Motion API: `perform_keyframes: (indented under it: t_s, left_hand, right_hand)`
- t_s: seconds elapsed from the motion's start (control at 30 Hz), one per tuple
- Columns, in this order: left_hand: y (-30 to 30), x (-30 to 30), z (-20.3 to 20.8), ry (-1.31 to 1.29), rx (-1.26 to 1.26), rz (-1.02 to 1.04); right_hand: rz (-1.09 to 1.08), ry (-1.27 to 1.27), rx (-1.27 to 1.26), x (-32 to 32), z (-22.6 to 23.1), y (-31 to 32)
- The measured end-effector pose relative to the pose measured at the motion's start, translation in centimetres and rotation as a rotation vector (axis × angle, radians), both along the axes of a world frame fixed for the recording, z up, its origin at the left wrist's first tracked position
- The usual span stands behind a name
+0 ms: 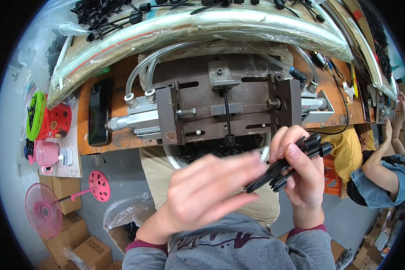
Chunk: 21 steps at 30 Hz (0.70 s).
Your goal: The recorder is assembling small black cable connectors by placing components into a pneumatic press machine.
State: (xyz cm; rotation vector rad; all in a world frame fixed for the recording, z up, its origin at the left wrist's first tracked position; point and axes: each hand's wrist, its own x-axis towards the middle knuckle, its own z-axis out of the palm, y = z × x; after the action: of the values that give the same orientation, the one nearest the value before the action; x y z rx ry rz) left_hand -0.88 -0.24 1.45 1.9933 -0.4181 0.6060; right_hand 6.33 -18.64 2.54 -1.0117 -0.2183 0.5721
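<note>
Several black plastic stems with ribbed round heads (278,170) are bunched in my right hand (308,180), fingers and thumb closed around them. My left hand (198,191) is blurred by motion, its fingers stretched out towards the stems' thin ends; whether they touch cannot be told. Beyond my hands sits a brown metal fixture (198,94) with a silver air cylinder (141,123) at the left and another (314,105) at the right. One black stem (227,110) stands in the middle of it, ribbed head towards me. More black parts (211,150) lie below the fixture, partly hidden by my left hand.
Clear hoses (139,74) arch over the wooden bench (119,140), where a black phone (100,112) lies. A plastic-covered ledge (211,22) holds loose black parts behind. Leftward are a red basket (58,121), a pink fan (43,210) and cartons (92,253). A co-worker (380,177) sits rightward.
</note>
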Motion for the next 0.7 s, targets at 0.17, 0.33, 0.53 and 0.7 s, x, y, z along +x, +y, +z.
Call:
perform_keyframes:
  t_s: [0.17,0.33,0.53,0.7]
  left_hand:
    - [0.7,-1.3,0.8,0.047,-0.024,-0.054]
    - [0.9,-2.0,0.1,0.077,0.014,0.119]
    - [0.0,0.6,-3.3,0.0,0.28,0.315]
    - [-0.1,1.3,-3.0,0.005,0.524,0.36]
  right_hand:
    - [-0.039,0.028,-0.052,-0.2,-0.2,0.0]
    - [-0.449,-0.122,-0.03,0.1,-0.9,-1.3]
    - [-0.436,-0.301,-0.144,-0.7,-1.5,-0.8]
    - [-0.43,-0.348,-0.216,-1.0,-1.4,-0.3]
